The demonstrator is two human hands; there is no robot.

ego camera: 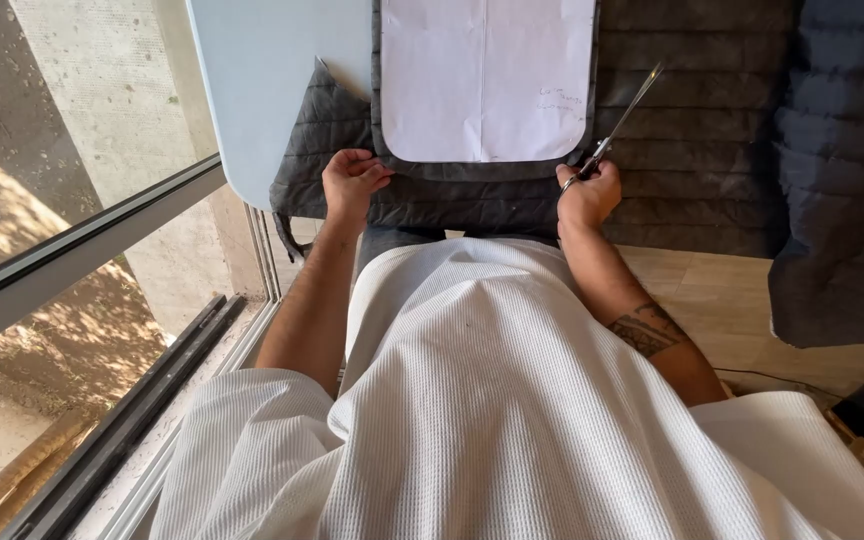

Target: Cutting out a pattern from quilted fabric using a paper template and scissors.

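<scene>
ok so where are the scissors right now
In the head view, the scissors are in the right hand, blades angled up over the dark quilted fabric, just right of the white paper pattern.

So we've got dark grey quilted fabric [692, 150] here, matt and soft-looking with stitched ribs, and a white paper pattern [482, 80] on it that's smooth apart from some fold creases. The scissors [620, 122] we're gripping look like shiny bare metal, the table [272, 90] is a smooth matt pale blue, and our white shirt [512, 420] is waffle-textured cloth.
</scene>
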